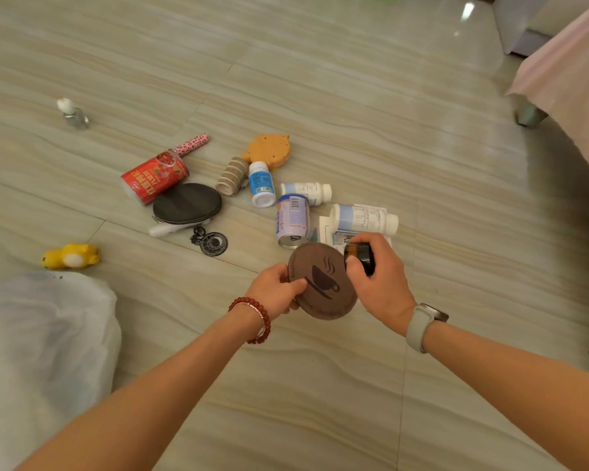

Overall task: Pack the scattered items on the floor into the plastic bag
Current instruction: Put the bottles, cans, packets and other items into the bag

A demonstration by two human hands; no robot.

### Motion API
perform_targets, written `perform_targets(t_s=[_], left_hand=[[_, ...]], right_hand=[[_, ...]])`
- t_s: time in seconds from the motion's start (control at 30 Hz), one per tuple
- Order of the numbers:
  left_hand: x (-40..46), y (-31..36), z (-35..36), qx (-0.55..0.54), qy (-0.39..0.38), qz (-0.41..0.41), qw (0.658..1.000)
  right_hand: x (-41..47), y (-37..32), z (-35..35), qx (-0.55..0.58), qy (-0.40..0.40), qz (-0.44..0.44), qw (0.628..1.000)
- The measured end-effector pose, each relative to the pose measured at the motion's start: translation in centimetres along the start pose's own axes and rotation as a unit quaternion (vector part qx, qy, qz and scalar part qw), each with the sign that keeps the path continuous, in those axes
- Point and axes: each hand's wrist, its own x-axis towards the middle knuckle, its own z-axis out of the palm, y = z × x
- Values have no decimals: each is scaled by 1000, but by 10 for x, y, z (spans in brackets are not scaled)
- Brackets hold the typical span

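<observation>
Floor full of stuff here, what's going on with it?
A person is gathering scattered items off the tiled floor. The left hand pinches a round brown coaster with a coffee-cup design, and the right hand grips a small dark jar. The white plastic bag sits at the left. A red can, white bottles and a yellow toy lie unpacked.

left grip (275, 289) pinching, right grip (378, 269) seemingly clasped
</observation>
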Motion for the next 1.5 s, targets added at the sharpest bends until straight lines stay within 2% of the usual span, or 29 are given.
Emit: perform_targets(t_s=[0.13,0.27,0.4,0.5,0.6,0.67,0.7,0.77,0.83,0.93,1.0,1.07,1.17,1.33,1.5], left_hand=[[-43,-5,-58,83,-42,16,996],[-98,-15,-128,215,91,104,967],[-149,-23,-205,134,206,119,962],[-193,-45,-258,130,250,89,955],[-236,-86,-292,139,209,-6,968],[-251,-115,-299,182,187,-66,963],[-252,-129,-301,223,194,-88,951],[-250,-150,-301,323,251,-103,907],[-247,-160,-303,385,330,-65,859],[-245,-162,-311,409,404,12,818],[-246,-159,-314,380,445,6,811],[-247,-159,-314,343,463,-16,817],[-246,-161,-310,337,453,-23,825],[-231,-144,-298,315,445,9,838],[-182,-102,-265,315,400,86,856]], right_hand=[[1,-34,28,22,-41,-30,998],[1,-70,68,34,-93,-68,993],[-1,-115,116,53,-138,-112,983],[-8,-155,152,97,-162,-137,972],[-23,-191,182,128,-194,-166,958],[-35,-212,197,160,-231,-173,944],[-42,-221,203,173,-252,-181,935],[-59,-236,216,173,-294,-207,917],[-78,-249,223,140,-345,-237,897],[-101,-262,237,54,-397,-323,857],[-109,-269,252,-25,-383,-392,836],[-110,-274,268,-140,-332,-450,818],[-103,-276,281,-249,-277,-471,800],[-83,-249,255,-156,-219,-493,828],[-44,-185,201,-181,-218,-438,853]])
